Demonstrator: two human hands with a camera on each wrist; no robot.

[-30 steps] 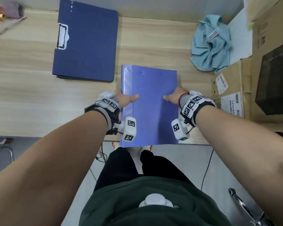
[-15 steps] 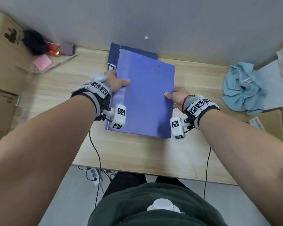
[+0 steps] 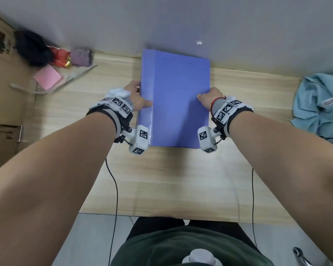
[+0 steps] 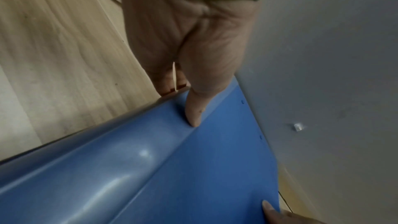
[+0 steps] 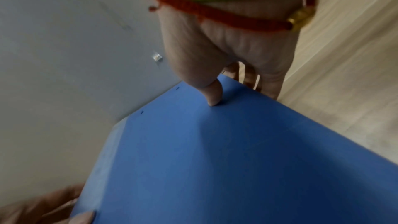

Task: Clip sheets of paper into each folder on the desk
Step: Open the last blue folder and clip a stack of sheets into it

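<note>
Both hands carry a closed light-blue plastic folder [image 3: 177, 100] above the wooden desk [image 3: 161, 179], its far edge near the grey wall. My left hand [image 3: 137, 97] grips its left spine edge, thumb on top [image 4: 193, 113] and fingers underneath. My right hand [image 3: 207, 98] grips the right edge the same way, thumb pressed on the cover [image 5: 212, 94], fingers below. The dark-blue clipboard folder seen earlier is hidden from view.
At the desk's back left lie a pink pad [image 3: 47, 76], a red packet [image 3: 61, 56], a purple block [image 3: 81, 57] and a black object [image 3: 32, 48]. Cardboard boxes [image 3: 2, 89] stand at the left. A light-blue cloth [image 3: 321, 108] lies at the right.
Both hands have carried the light-blue folder away from me toward the back wall. It now covers the spot where the dark-blue folder showed.
</note>
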